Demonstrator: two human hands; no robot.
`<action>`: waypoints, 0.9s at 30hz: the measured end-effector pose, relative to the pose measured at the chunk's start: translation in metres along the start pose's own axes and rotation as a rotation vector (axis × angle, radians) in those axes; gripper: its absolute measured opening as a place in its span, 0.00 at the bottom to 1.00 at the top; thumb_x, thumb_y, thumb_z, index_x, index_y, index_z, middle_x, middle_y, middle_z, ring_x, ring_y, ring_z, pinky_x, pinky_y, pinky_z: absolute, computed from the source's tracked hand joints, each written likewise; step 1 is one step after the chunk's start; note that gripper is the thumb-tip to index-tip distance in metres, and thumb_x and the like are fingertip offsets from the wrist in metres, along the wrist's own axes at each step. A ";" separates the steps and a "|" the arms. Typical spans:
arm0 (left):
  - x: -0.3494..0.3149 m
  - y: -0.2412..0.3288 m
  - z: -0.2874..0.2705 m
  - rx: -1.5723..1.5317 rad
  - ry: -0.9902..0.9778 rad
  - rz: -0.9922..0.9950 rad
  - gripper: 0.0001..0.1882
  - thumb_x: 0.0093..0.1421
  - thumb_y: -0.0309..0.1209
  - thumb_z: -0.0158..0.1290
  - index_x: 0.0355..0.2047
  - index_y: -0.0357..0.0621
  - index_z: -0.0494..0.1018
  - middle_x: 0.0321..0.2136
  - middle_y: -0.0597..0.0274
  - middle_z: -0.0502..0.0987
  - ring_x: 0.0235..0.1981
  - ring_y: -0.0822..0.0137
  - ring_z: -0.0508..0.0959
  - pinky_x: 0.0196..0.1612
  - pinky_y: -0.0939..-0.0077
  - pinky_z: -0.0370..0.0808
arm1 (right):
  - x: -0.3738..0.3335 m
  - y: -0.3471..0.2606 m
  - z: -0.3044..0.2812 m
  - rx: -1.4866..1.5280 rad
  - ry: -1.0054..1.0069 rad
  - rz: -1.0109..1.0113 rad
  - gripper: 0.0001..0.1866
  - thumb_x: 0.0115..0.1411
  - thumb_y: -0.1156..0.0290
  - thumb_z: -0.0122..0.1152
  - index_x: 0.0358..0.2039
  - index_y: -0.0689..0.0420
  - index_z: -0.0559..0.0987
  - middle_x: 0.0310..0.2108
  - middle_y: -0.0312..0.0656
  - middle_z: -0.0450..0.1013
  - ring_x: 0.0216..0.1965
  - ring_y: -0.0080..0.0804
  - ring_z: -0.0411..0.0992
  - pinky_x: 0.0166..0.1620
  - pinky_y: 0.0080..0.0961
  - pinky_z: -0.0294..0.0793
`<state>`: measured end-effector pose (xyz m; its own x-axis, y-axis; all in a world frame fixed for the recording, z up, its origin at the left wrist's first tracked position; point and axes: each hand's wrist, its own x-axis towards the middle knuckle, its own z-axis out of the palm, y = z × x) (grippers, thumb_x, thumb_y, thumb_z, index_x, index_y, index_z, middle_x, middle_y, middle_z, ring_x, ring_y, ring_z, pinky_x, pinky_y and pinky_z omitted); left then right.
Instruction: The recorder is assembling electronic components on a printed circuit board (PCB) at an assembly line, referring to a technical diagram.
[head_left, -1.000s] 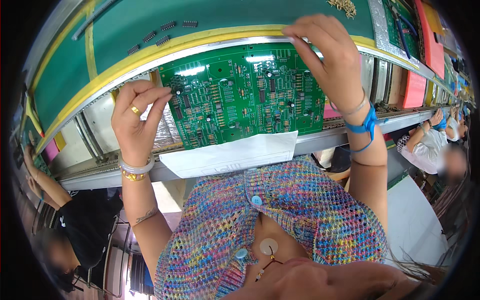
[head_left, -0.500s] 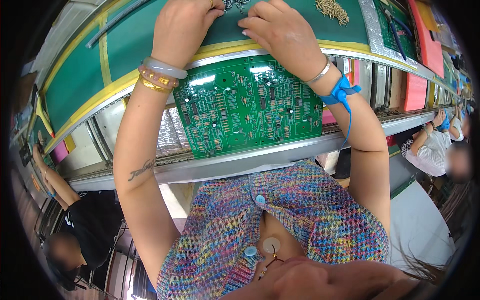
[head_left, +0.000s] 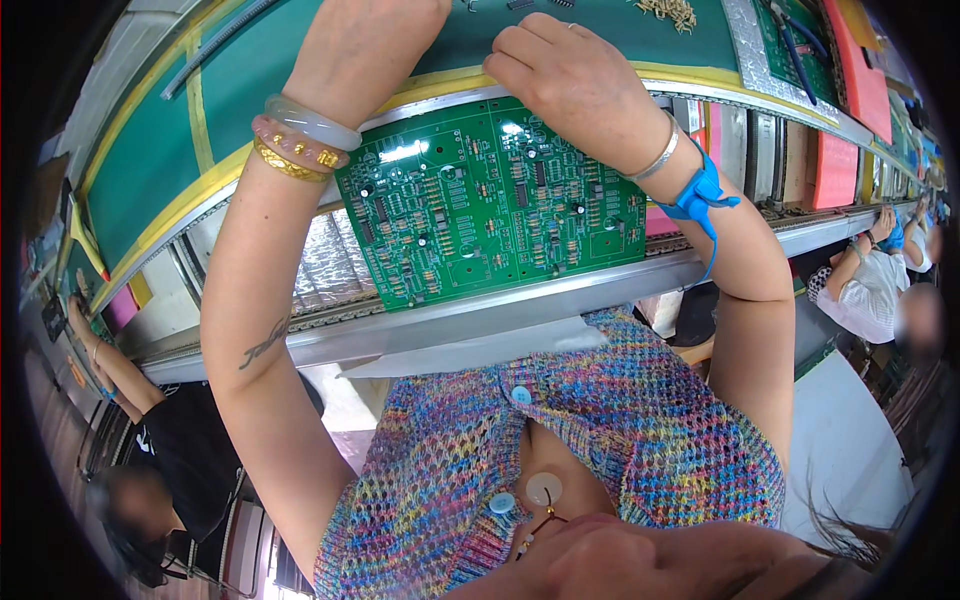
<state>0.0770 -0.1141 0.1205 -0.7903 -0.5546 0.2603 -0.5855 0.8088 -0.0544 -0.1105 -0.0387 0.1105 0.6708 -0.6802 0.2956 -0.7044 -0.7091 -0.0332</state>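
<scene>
A green circuit board panel, filled with many small parts, lies on the metal rails in front of me. My left hand is over the green mat beyond the panel's left part; its fingers are hidden at the upper rim. Above the far edge of the panel is my right hand, fingers curled in. Anything between those fingertips is hidden from view. Several small dark, pin-legged components lie on the mat between and beyond my hands. A blue wrist strap circles my right wrist.
A heap of small tan parts lies on the mat at the far right. Pliers with blue handles rest beyond it. A grey tube lies at the far left. Co-workers are on both sides, one in a black shirt.
My left hand has moved farther away and slightly left, its fingers passing out of sight. My right hand has come down closer to the panel, its fingers curling in more. The view has shifted slightly.
</scene>
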 end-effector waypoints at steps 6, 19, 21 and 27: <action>-0.001 0.005 -0.004 -0.064 -0.031 -0.094 0.04 0.48 0.26 0.51 0.20 0.40 0.74 0.27 0.57 0.71 0.36 0.59 0.73 0.38 0.71 0.75 | -0.003 -0.002 -0.005 -0.081 -0.051 0.062 0.10 0.45 0.74 0.55 0.32 0.55 0.74 0.31 0.35 0.67 0.35 0.32 0.68 0.36 0.25 0.71; -0.003 0.012 -0.025 -0.288 0.003 -0.249 0.02 0.48 0.25 0.53 0.22 0.39 0.73 0.25 0.55 0.73 0.30 0.57 0.75 0.35 0.67 0.73 | -0.044 -0.027 -0.013 0.573 0.082 0.472 0.05 0.50 0.78 0.60 0.29 0.56 0.77 0.29 0.42 0.72 0.34 0.43 0.71 0.36 0.34 0.72; -0.008 0.010 -0.025 -0.377 -0.017 -0.315 0.02 0.48 0.24 0.54 0.23 0.39 0.73 0.25 0.54 0.74 0.29 0.56 0.75 0.35 0.67 0.73 | -0.045 -0.029 -0.010 0.571 0.091 0.458 0.05 0.50 0.77 0.60 0.29 0.56 0.77 0.29 0.41 0.72 0.34 0.43 0.71 0.36 0.34 0.72; -0.052 0.007 -0.029 -0.906 0.023 -0.367 0.08 0.58 0.22 0.51 0.37 0.38 0.77 0.33 0.60 0.76 0.30 0.71 0.76 0.34 0.81 0.72 | -0.048 -0.029 -0.004 0.554 0.086 0.447 0.06 0.50 0.78 0.61 0.30 0.57 0.77 0.30 0.41 0.73 0.34 0.41 0.72 0.37 0.32 0.72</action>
<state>0.1193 -0.0743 0.1350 -0.5775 -0.8056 0.1322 -0.4268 0.4360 0.7923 -0.1228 0.0151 0.1016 0.3089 -0.9267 0.2138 -0.6711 -0.3717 -0.6415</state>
